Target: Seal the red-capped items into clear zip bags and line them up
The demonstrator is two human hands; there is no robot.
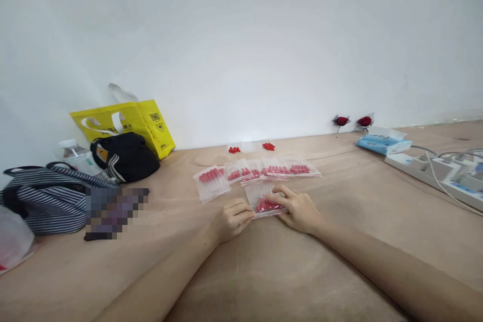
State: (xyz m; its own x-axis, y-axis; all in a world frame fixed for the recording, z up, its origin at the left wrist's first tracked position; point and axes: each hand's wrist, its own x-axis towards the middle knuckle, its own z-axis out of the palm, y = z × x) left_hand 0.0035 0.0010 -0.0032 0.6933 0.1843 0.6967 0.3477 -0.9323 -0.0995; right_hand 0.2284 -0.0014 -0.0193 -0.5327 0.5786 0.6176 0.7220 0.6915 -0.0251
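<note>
A clear zip bag with red-tipped pieces inside lies on the wooden table in front of me. My left hand pinches its near left corner, fingers curled. My right hand grips the right side, thumb at the near edge and fingers over the red pieces. Just beyond, a similar bag with thin pale stems and red ends lies at the left. Several more such bags overlap in a row to its right. Farther back lie two small clusters of red pieces, one at the left and one at the right.
At the left stand a yellow bag, a black cap, a bottle and a striped bag. To the right are a blue tissue pack, a power strip with cables, and two dark red flowers by the wall.
</note>
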